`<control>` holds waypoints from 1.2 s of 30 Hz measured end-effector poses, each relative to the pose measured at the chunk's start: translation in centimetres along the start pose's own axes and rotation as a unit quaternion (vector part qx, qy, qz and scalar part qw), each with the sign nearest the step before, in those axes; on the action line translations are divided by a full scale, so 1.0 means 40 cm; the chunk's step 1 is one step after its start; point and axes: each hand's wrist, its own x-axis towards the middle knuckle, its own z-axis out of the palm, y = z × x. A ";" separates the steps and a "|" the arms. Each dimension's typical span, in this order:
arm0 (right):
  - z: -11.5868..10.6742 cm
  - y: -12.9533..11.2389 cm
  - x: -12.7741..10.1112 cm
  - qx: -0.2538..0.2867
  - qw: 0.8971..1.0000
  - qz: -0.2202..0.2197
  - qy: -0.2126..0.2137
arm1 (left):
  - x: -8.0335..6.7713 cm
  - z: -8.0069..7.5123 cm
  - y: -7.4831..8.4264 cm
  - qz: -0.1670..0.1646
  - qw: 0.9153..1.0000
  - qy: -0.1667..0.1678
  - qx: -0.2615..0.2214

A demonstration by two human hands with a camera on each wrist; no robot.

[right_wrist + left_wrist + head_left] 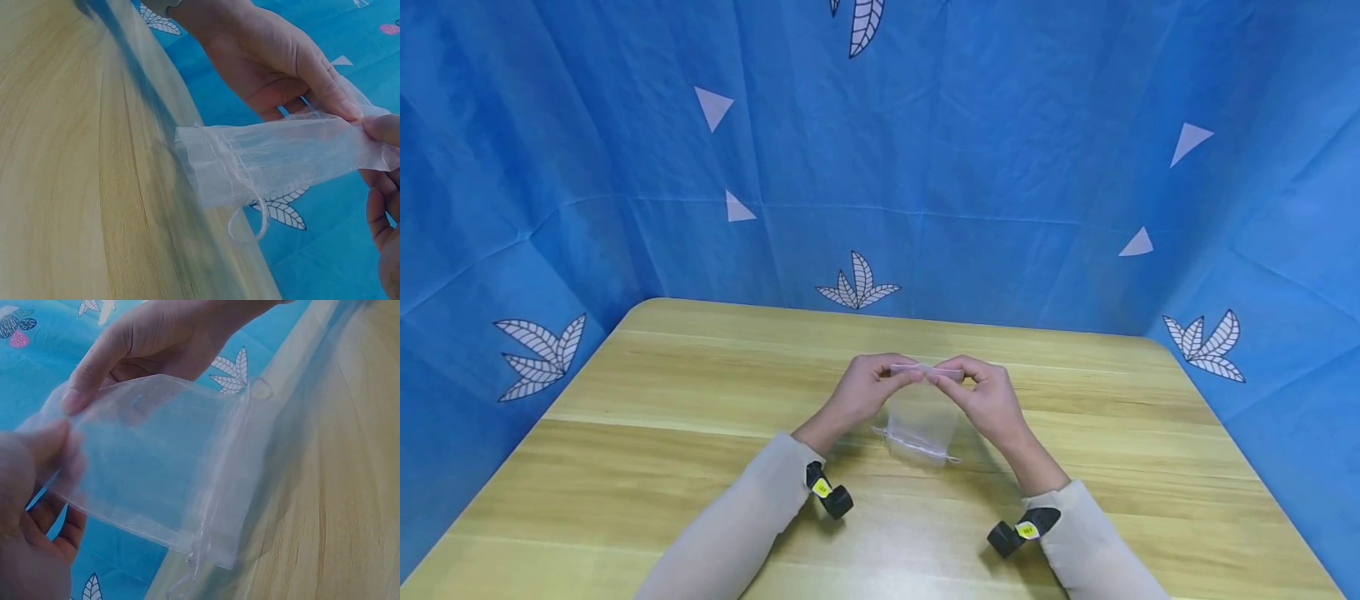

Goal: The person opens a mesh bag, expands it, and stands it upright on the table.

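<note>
- My left hand (867,389) pinches one top corner of the sheer drawstring pouch (922,421).
- My right hand (985,396) pinches the other corner.
- The pouch hangs between them, just over the wooden worktop (662,433), drawstring end lowest.

Both arms stretched forward, forearms angled inward so the hands meet at the middle. Left hand (863,390) raised, fingers curled, thumb and forefinger pinched together at the tips. Right hand (981,396) mirrored opposite, thumb and forefinger likewise pinched, fingertips almost touching those of the left. Wrists lifted, bent slightly down. Pale sleeves (752,508) down to both wrists, a small black camera strapped under each.
</note>
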 end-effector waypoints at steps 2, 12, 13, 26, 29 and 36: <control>0.000 -0.004 0.000 0.003 1.000 -0.002 -0.001 | 0.000 0.000 0.001 -0.001 1.000 -0.001 0.001; 0.003 0.021 0.000 -0.005 1.000 -0.022 0.001 | 0.000 -0.001 0.001 0.001 1.000 0.002 0.015; 0.002 0.023 0.000 -0.007 1.000 -0.028 -0.001 | 0.000 -0.001 0.000 0.002 1.000 0.003 0.017; -0.001 0.017 -0.002 -0.027 0.999 -0.037 -0.016 | -0.001 0.007 -0.003 0.018 1.000 0.008 0.002; -0.004 0.016 -0.001 -0.026 0.999 -0.031 -0.015 | -0.001 0.006 -0.003 0.009 1.000 0.002 -0.005; -0.008 0.024 0.004 -0.029 0.999 -0.013 -0.008 | 0.001 0.002 -0.004 0.005 1.000 -0.007 -0.017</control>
